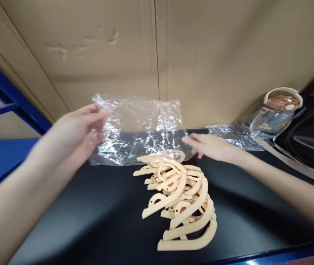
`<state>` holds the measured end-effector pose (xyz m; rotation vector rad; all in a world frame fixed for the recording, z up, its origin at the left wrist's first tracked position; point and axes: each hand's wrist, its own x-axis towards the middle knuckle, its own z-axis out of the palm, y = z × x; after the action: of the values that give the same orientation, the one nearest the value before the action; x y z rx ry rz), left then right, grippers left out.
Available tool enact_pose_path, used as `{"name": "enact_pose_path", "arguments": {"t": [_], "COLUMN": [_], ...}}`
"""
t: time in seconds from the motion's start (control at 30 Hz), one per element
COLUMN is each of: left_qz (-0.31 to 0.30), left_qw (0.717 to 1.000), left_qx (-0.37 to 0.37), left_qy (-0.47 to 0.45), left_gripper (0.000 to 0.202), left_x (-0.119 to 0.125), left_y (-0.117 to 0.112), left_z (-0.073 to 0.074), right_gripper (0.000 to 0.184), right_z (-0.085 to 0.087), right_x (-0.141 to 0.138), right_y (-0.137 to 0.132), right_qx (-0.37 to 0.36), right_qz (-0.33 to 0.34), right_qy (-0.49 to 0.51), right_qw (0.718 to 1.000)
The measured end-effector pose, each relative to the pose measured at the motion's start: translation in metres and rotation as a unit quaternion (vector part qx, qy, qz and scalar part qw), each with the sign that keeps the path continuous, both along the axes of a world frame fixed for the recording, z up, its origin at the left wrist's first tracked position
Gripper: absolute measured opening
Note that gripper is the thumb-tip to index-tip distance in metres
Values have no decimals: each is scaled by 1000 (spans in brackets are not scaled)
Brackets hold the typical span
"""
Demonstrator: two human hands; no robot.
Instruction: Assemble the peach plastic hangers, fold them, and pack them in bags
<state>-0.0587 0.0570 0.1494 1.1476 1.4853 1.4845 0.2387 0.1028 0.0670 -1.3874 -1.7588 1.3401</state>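
Note:
My left hand [75, 130] is raised above the black table [90, 221] and pinches the upper left corner of a clear plastic bag [138, 129], which hangs open in front of the cardboard. My right hand [208, 146] reaches in from the right, fingers stretched toward the bag's lower right edge, touching or nearly touching it. Just below the bag lies a pile of several beige curved plastic handles [180, 197], spilling toward me across the table.
A cardboard wall [159, 55] closes off the back. At the right stand a bottle with a beige handle lid [279, 110], more crumpled clear plastic [232, 135] and a black bag with a strap [311, 143]. Blue shelf framing [4, 95] runs along the left.

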Motion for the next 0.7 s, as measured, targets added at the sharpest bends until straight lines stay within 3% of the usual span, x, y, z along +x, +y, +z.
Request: {"name": "enact_pose_path", "arguments": {"t": [0.07, 0.13, 0.2, 0.27, 0.33, 0.43, 0.53, 0.6, 0.7], "left_qz": [-21, -61, -107, -144, -169, -203, -245, -257, -246], "left_qw": [1000, 998, 994, 988, 981, 964, 929, 901, 867], "left_qx": [-4, -18, -20, -13, -3, 10, 11, 5, -20], "left_qy": [0, 10, 31, 59, 96, 171, 277, 350, 433], "left_gripper": [10, 31, 47, 56, 67, 66, 37, 30, 43], "left_x": [26, 52, 75, 91, 98, 89, 59, 33, -2], "left_y": [11, 22, 31, 38, 42, 44, 47, 49, 51], "left_z": [-12, -23, -33, -42, -49, -58, -69, -80, -97], "right_gripper": [64, 67, 66, 76, 69, 63, 52, 35, 39], "right_z": [12, 20, 23, 22, 20, 20, 19, 15, 2], "right_x": [9, 15, 21, 35, 58, 107, 152, 168, 168], "right_y": [0, -5, -8, -4, 9, 36, 57, 62, 63], "right_qx": [2, -10, 24, 94, 159, 178, 176, 201, 266], "right_qz": [-4, -6, -51, -116, -164, -215, -253, -270, -263], "right_qy": [37, 109, 141, 87, -29, -112, -229, -318, -412], "right_qw": [999, 994, 988, 985, 973, 954, 923, 886, 831]}}
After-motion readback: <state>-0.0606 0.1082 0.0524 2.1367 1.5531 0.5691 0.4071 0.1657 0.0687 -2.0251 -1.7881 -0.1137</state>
